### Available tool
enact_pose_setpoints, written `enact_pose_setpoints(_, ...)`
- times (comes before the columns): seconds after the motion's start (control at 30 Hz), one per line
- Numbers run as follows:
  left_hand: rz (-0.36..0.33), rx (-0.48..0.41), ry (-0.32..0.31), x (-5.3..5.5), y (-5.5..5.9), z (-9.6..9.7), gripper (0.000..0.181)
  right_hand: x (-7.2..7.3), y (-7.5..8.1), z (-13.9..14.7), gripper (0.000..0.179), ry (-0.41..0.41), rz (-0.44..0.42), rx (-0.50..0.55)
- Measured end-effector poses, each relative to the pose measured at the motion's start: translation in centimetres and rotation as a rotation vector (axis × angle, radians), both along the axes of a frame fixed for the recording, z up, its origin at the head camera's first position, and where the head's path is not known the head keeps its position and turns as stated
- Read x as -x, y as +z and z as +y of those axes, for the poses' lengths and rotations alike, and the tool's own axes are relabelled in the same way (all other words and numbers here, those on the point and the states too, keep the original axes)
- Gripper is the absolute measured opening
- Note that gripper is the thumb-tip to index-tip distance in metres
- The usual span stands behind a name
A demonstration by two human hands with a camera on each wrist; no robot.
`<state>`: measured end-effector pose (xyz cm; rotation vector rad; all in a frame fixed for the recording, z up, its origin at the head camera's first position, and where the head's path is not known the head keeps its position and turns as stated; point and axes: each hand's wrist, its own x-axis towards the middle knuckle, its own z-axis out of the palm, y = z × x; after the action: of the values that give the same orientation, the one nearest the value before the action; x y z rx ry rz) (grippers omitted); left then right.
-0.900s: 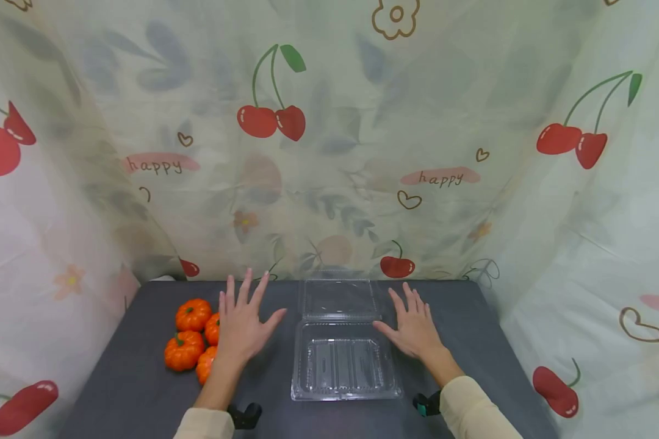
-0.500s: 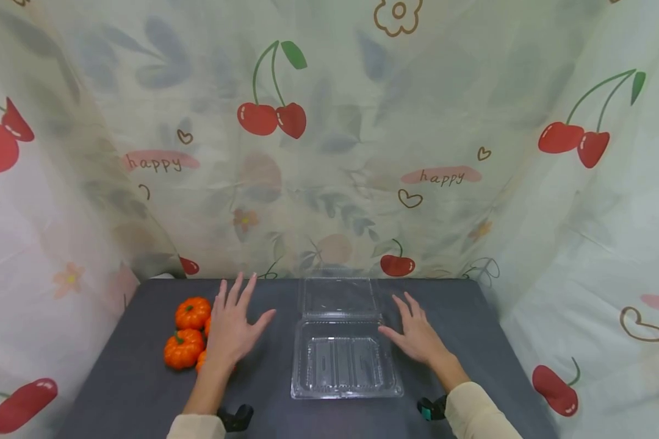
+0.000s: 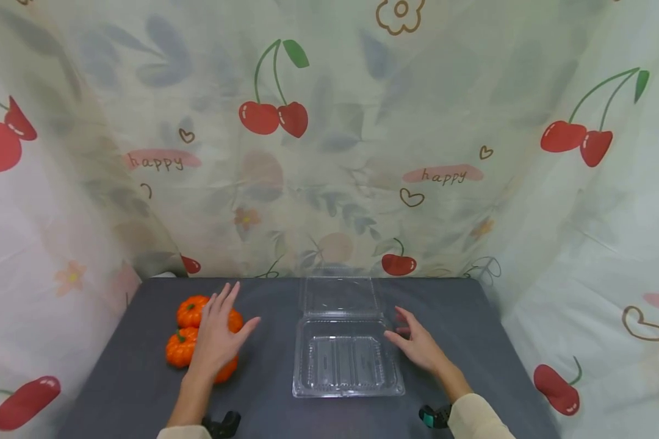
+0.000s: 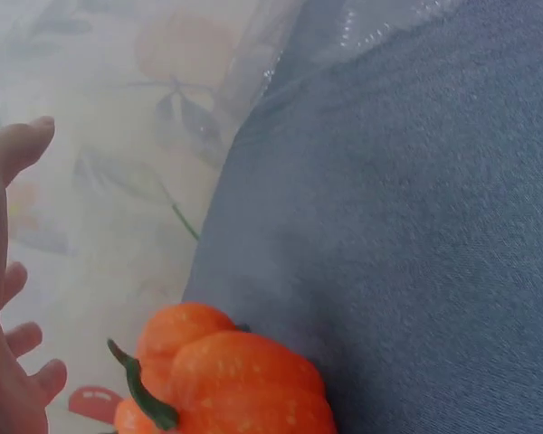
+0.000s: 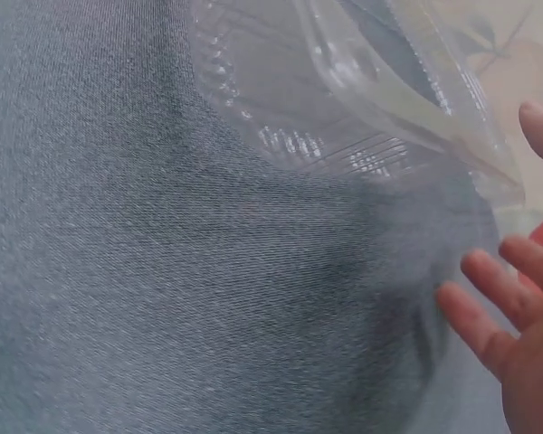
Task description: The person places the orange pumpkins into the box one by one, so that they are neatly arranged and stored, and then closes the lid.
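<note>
Above a group of several small orange pumpkins (image 3: 182,349) on the left, my left hand (image 3: 215,344) hovers with fingers spread and thumb out, hiding part of them. The left wrist view shows one ribbed pumpkin (image 4: 253,389) with a green stem close below that hand (image 4: 9,371), a gap between them. A clear plastic clamshell box (image 3: 348,366) lies mid-table, its lid (image 3: 340,297) folded back. My right hand (image 3: 421,349) is at the box's right side, fingers slightly bent and holding nothing. In the right wrist view its fingers stand apart from the box (image 5: 281,145).
A dark grey cloth (image 3: 269,390) covers the table. Behind and at both sides hangs a pale curtain (image 3: 329,152) with printed cherries. Black wrist devices (image 3: 224,425) sit on both wrists.
My left hand has moved left, from beside the pumpkins to over them. My right hand has drawn slightly back to the right and its fingers have bent a little. Box and pumpkins stay put.
</note>
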<state>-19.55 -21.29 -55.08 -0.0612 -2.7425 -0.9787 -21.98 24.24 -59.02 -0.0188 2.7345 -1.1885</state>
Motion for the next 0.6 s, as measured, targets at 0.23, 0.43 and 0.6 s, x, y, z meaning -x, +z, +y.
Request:
enact_pose_setpoints(0.23,0.014,-0.045,-0.026,-0.7,-1.2,-0.9,0.09,-0.4,-1.0,0.1,0.062,-0.034,-0.044,0.227)
enact_pose_setpoints(0.43,0.06,-0.082,-0.042,-1.2,-2.0,-1.5,0.086,-0.7,-1.8,0.3,0.045,-0.03,-0.087,0.336)
enact_pose_setpoints(0.6,0.105,-0.142,-0.044,-1.7,-2.6,-2.3,0.086,-0.8,-2.1,0.4,0.04,-0.002,-0.145,0.359)
